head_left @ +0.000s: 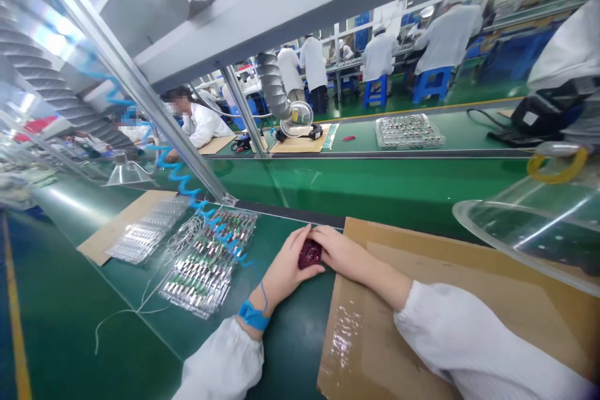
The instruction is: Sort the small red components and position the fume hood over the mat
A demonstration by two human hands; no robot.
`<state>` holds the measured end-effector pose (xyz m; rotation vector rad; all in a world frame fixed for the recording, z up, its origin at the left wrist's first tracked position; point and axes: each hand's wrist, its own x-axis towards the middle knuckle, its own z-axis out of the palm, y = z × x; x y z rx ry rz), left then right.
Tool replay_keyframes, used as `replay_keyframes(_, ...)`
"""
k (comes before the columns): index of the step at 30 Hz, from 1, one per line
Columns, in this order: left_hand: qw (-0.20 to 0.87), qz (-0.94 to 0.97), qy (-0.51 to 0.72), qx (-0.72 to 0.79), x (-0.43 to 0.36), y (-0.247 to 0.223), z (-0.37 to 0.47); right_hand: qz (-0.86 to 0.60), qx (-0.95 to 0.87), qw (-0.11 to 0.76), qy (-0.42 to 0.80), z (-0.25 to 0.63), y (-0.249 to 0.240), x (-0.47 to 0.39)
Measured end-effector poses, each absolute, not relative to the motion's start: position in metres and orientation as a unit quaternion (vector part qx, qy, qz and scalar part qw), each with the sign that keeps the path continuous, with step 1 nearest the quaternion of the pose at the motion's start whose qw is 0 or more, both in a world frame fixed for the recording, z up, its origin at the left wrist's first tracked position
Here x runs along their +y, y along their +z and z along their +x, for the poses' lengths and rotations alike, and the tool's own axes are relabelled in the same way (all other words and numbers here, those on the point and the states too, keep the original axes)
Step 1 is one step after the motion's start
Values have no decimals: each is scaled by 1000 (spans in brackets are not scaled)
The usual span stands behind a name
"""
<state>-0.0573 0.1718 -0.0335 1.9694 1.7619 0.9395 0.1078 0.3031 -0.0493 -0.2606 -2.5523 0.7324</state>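
A small, dark red, shiny object (310,255) lies between my two hands at the bench's far edge; its exact kind is hard to make out. My left hand (285,267), with a blue wrist strap (254,315), curls around its left side, thumb along the near edge and fingers over the far one. From the right, my right hand (338,251) closes on the same piece, its fingertips meeting those of the left. Both hands cover part of it. Left of them sits a clear tray (201,281) filled with rows of small metal-and-green parts.
A cardboard sheet (356,325) lies under my right forearm. Thin white cables (187,231) and a coiled blue hose (187,184) cross the tray on the left. A clear fume hood (529,225) hangs at right. Beyond the green conveyor (356,181) stands another parts tray (409,131).
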Motion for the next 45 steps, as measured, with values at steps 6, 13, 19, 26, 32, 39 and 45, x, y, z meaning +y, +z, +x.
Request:
replay_keyframes(6, 134, 678, 256, 676, 139, -31, -73, -82, -940, 208, 256, 111, -46, 304)
replay_keyframes(13, 92, 704, 153, 688, 147, -39, -70, -55, -949, 161, 266, 117, -36, 305)
replay_keyframes(19, 105, 721, 183, 660, 160, -41, -68, -43, -948, 157, 273, 117, -30, 309)
replay_keyframes(26, 164, 647, 345, 660, 154, -35, -59, -65, -947, 179, 258, 113, -38, 308)
replay_keyframes(32, 124, 547, 472, 680, 165, -42, -40, -81, -950, 196, 229, 112, -42, 305)
replay_keyframes(39, 106, 510, 531, 669, 196, -44, -29, -73, -952, 200, 222, 107, -42, 306)
replay_keyframes(45, 121, 464, 580, 659, 206, -45, -27, -69, -952, 202, 217, 107, -44, 308)
